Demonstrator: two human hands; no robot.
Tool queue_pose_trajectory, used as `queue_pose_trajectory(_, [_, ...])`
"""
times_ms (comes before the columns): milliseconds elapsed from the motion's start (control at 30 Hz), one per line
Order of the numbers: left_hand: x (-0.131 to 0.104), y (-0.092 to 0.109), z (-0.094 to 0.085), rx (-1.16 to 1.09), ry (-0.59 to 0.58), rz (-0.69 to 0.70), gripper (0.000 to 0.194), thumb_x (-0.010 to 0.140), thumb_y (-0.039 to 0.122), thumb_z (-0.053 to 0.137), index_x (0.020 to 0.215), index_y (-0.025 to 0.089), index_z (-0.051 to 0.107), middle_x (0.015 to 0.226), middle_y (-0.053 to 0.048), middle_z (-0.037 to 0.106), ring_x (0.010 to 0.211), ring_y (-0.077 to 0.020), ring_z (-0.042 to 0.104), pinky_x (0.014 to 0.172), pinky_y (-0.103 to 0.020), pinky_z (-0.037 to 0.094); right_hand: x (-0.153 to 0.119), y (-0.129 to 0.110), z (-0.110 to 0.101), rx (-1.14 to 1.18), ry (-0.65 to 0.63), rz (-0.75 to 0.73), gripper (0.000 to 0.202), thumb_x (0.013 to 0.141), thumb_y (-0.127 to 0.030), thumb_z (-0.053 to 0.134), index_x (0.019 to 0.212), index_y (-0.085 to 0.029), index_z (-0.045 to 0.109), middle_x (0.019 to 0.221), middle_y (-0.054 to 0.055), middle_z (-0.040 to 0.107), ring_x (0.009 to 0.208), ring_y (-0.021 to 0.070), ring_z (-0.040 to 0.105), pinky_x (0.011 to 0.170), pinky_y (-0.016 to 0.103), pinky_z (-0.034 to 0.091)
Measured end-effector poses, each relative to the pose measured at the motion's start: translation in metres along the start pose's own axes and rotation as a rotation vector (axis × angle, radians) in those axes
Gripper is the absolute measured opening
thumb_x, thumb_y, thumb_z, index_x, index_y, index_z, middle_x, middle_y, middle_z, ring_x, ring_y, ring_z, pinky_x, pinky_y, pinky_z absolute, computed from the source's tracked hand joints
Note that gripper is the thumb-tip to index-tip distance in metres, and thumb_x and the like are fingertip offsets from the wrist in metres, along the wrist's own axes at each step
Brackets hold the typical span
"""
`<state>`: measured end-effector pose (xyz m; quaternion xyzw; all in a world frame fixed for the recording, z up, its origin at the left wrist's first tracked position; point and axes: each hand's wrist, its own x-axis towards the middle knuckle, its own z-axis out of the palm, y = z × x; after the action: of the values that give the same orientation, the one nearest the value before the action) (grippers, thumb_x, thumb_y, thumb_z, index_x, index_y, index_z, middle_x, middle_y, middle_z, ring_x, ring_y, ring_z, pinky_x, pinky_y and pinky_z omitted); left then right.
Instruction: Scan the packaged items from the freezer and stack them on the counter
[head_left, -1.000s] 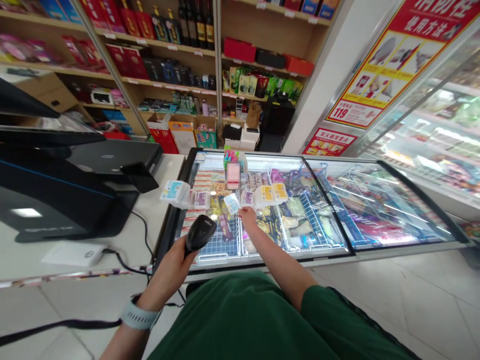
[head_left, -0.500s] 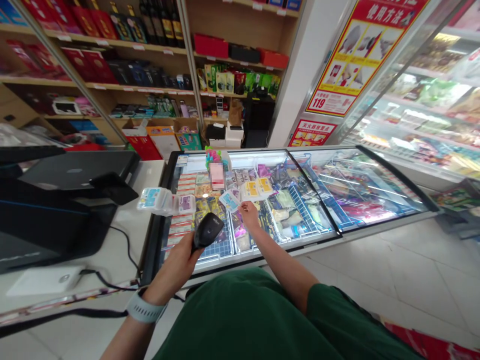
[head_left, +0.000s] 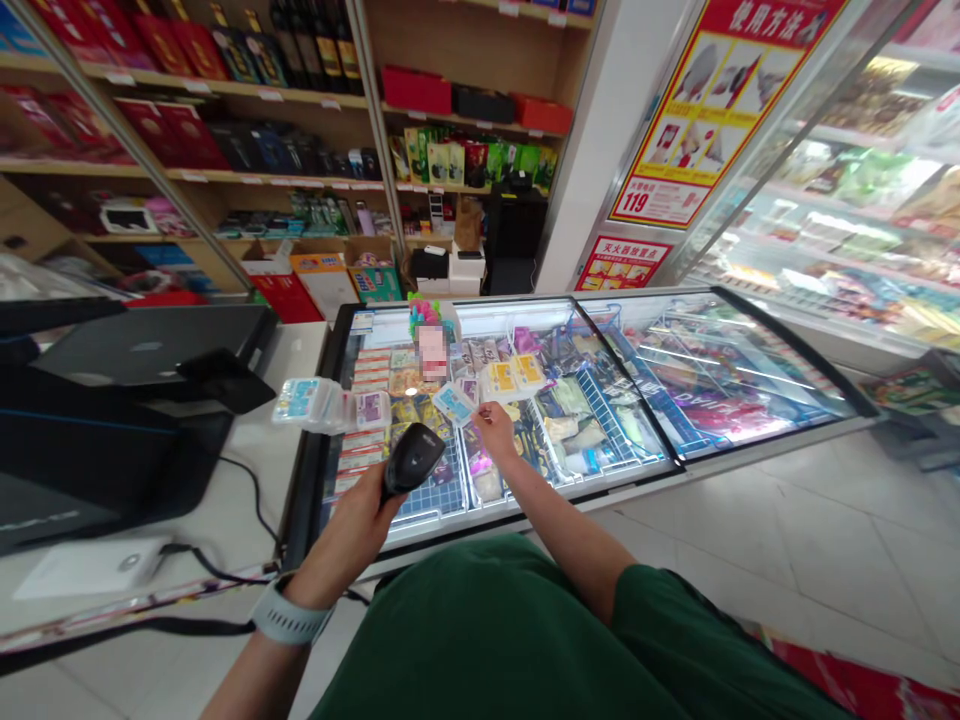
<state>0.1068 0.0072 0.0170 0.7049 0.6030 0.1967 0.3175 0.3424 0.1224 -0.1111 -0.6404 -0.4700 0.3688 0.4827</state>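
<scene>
Scanner (head_left: 414,458) and blue pack (head_left: 454,403), each at one hand of a person in a green shirt (head_left: 480,630), over a glass-topped freezer (head_left: 306,490). From the left: a dark till (head_left: 90,440) stands on a white counter (head_left: 300,345), with a white box (head_left: 90,567) and its black cable near the front edge. A stack of clear packs with blue labels (head_left: 304,403) reaches from the counter's side toward the freezer, and a purple-labelled pack (head_left: 370,410) sits on the glass just beside it. The left hand (head_left: 352,520), above a pale watch (head_left: 291,610), has its grip wrapped round the black scanner's handle, head tipped up and forward. Beyond is a bright toy (head_left: 425,316) with a blurred pink card. The blue pack lies slantwise; the right hand (head_left: 496,430) has a narrow grip, fingertips pinching its near corner. Whether the pack touches the glass cannot be told. Right of it are yellow-labelled packs (head_left: 515,373); farther right, a red-and-yellow sign (head_left: 675,110) and lit shelves (head_left: 862,200).
</scene>
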Motion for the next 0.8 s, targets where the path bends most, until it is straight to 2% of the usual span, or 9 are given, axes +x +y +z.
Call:
queue_pose_trajectory(267, [0.002,-0.001,0.000,0.011,-0.002,0.029,0.041,0.086,0.039,0.046,0.119,0.016,0.049,0.111,-0.014,0.064,0.104,-0.0281,0.063,0.091,-0.039,0.047,0.000,-0.001,0.000,0.047,-0.001,0.035,0.015,0.071,-0.030,0.064,0.082,-0.021,0.060,0.076,-0.001,0.064,0.074,0.0165,0.061,0.074,0.028,0.048])
queue_pose_trajectory(400, [0.002,0.001,-0.002,0.015,0.001,0.027,0.037,0.086,0.038,0.046,0.114,0.015,0.051,0.106,-0.013,0.065,0.100,-0.0278,0.063,0.088,-0.039,0.048,0.000,0.000,0.002,0.126,0.003,0.103,0.015,0.068,-0.027,0.066,0.080,-0.021,0.060,0.075,-0.002,0.064,0.074,0.0156,0.061,0.073,0.026,0.047])
queue_pose_trajectory(600, [0.000,0.002,-0.004,-0.001,0.007,0.016,0.037,0.084,0.037,0.046,0.112,0.014,0.053,0.104,-0.014,0.066,0.099,-0.0280,0.064,0.086,-0.039,0.049,0.004,0.009,0.015,0.293,0.014,0.365,0.015,0.071,-0.027,0.067,0.079,-0.018,0.058,0.064,-0.004,0.063,0.057,0.0122,0.059,0.056,0.022,0.044])
queue_pose_trajectory(700, [-0.004,-0.004,-0.004,-0.012,0.003,0.001,0.041,0.084,0.037,0.047,0.116,0.013,0.052,0.108,-0.015,0.066,0.102,-0.0284,0.064,0.089,-0.039,0.048,0.010,0.012,0.025,0.356,0.022,0.498,0.014,0.077,-0.028,0.066,0.077,-0.016,0.057,0.063,-0.003,0.061,0.053,0.0096,0.057,0.051,0.020,0.042])
queue_pose_trajectory(800, [-0.010,-0.013,-0.005,-0.026,0.031,0.002,0.044,0.084,0.036,0.048,0.122,0.014,0.050,0.116,-0.014,0.065,0.108,-0.0271,0.062,0.094,-0.038,0.047,0.020,0.011,0.035,0.387,0.039,0.588,0.018,0.088,-0.030,0.061,0.082,-0.014,0.059,0.069,-0.003,0.060,0.055,0.0076,0.056,0.052,0.020,0.045])
